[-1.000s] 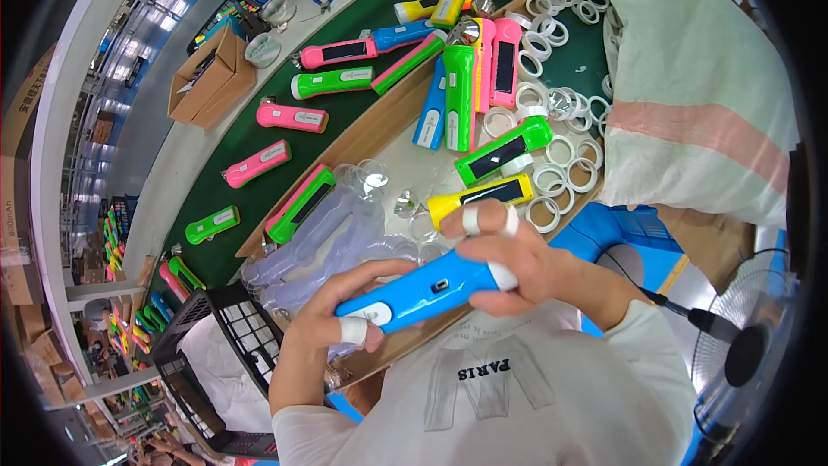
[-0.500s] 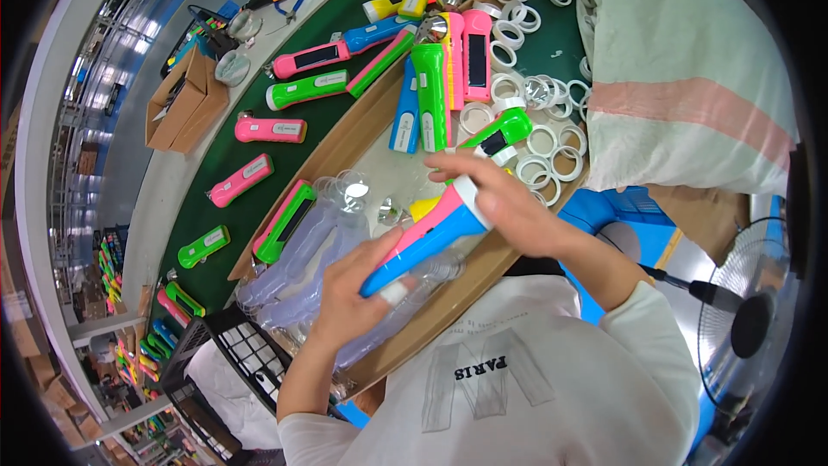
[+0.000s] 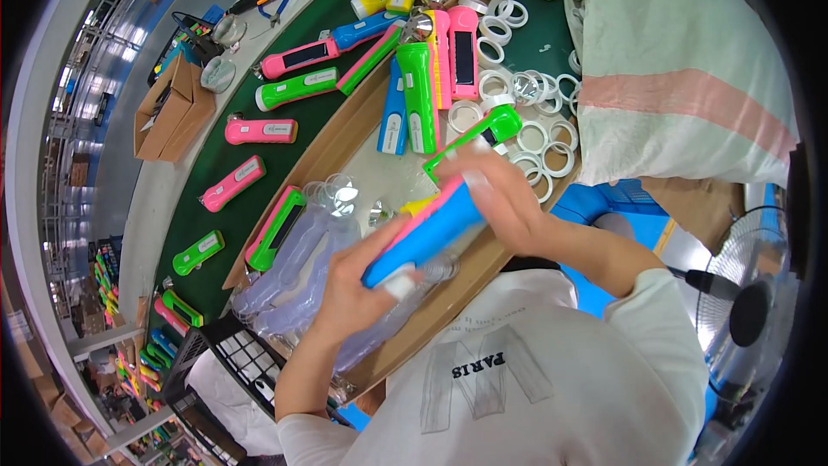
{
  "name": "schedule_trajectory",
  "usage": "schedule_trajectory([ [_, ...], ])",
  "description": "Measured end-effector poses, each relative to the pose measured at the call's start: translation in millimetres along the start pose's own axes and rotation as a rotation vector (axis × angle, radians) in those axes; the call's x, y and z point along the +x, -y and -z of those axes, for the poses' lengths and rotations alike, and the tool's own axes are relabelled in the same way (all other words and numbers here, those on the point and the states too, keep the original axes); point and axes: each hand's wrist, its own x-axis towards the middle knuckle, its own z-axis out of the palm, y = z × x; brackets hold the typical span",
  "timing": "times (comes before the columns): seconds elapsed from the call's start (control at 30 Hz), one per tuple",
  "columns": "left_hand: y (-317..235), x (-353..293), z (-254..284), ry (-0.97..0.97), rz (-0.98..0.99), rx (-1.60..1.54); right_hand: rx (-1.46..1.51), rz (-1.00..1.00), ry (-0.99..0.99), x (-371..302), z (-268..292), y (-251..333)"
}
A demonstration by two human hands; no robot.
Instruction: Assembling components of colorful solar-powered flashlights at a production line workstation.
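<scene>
On the far left I see glossy pink and green torches [image 3: 259, 130] along the dark green belt [image 3: 216, 181]. My left hand [image 3: 349, 293] grips the tail of a smooth blue-and-pink plastic torch [image 3: 424, 231] held over crinkled clear bags [image 3: 293, 280]; my right hand [image 3: 496, 198] clasps its head. White rings [image 3: 539, 134] and a woven sack [image 3: 681, 69] crowd the right.

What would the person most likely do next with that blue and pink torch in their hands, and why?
Probably reach the right hand to the white rings just beyond it and take one. Both hands grip the blue and pink torch above the wooden tray, the left hand at its lower end. The right hand lies beside the loose rings, so a ring seems the likely next part.
</scene>
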Motion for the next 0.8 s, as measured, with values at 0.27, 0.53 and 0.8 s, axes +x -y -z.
schedule_trajectory([
  [0.27, 9, -10, -10, -0.081, 0.037, -0.034, -0.134, -0.036, 0.110, 0, 14, 12],
  [0.53, 14, 14, -10, -0.017, -0.332, 0.858, 0.593, -0.853, -0.189, 9, 0, -21],
  [0.8, 14, 30, -26, -0.028, -0.134, 0.532, 0.301, -0.773, -0.103, 8, 8, -48],
])
